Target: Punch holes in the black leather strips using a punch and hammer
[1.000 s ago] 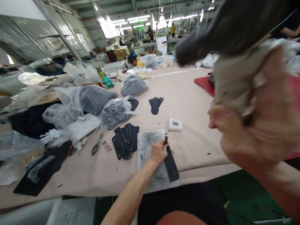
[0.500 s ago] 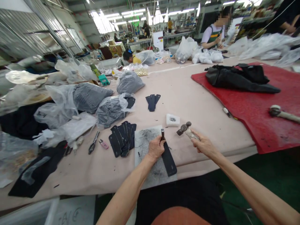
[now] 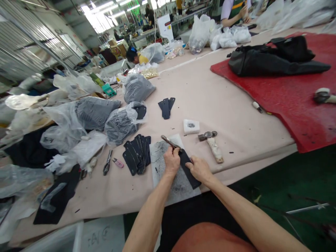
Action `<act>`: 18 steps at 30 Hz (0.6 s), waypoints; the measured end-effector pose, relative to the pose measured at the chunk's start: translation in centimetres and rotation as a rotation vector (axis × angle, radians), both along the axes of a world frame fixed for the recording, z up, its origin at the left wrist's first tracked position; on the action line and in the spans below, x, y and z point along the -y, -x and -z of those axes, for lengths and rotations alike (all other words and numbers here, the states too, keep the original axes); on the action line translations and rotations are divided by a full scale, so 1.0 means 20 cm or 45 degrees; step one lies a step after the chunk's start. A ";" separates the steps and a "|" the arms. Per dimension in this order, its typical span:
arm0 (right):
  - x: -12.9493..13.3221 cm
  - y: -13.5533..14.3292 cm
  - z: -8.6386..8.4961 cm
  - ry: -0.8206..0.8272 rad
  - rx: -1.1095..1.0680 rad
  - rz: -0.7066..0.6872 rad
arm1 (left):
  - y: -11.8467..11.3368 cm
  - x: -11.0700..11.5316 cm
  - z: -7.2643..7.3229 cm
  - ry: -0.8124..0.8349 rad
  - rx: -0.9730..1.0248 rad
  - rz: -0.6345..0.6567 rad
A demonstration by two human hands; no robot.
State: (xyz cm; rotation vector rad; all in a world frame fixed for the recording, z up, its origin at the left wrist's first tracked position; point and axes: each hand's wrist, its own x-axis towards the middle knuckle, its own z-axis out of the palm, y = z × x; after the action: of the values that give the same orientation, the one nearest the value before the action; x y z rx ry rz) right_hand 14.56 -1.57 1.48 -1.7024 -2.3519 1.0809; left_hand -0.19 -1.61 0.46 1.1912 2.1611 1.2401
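Note:
My left hand (image 3: 172, 161) is closed around a metal punch (image 3: 168, 140), which tilts with its upper end pointing away to the left. Under it, a black strip (image 3: 193, 180) lies at a slant over a grey-smudged white board (image 3: 181, 197). Thumb and fingers of my right hand (image 3: 201, 170) grip the strip's right edge. To the right a ball-peen hammer (image 3: 214, 147) with a wrapped white handle rests on the table. Just beyond the board sits a white block (image 3: 191, 126) with a dark smudge.
Left of the board lie a pile of black pieces (image 3: 136, 155), pink thread snips (image 3: 118, 162) and pliers (image 3: 107, 162). Filled plastic bags (image 3: 126, 122) crowd the left side. A black bag (image 3: 273, 61) lies on a red sheet (image 3: 291, 108). A co-worker (image 3: 233, 12) is across the table.
The hammer has left my right hand and lies on the table. My right hand has moved left onto the black strip. The punch has gone from upright to tilted. The view has shifted.

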 end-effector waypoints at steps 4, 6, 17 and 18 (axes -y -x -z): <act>-0.03 -0.03 0.00 0.017 -0.024 0.001 | 0.05 -0.04 -0.02 -0.105 0.307 -0.250; -0.03 -0.03 0.01 0.020 -0.037 0.017 | 0.09 -0.02 -0.04 -0.126 0.289 -0.147; -0.20 0.05 0.02 -0.016 -0.394 0.129 | 0.02 0.22 -0.03 -0.001 0.159 -0.016; -0.20 0.04 0.01 0.000 -0.505 0.143 | 0.03 0.22 -0.03 0.007 0.138 -0.039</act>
State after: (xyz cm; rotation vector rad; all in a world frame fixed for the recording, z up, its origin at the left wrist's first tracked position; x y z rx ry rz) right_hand 13.68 2.44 1.20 -1.4368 -1.9900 1.2598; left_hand -0.75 -6.09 1.05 1.0666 2.1099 1.2799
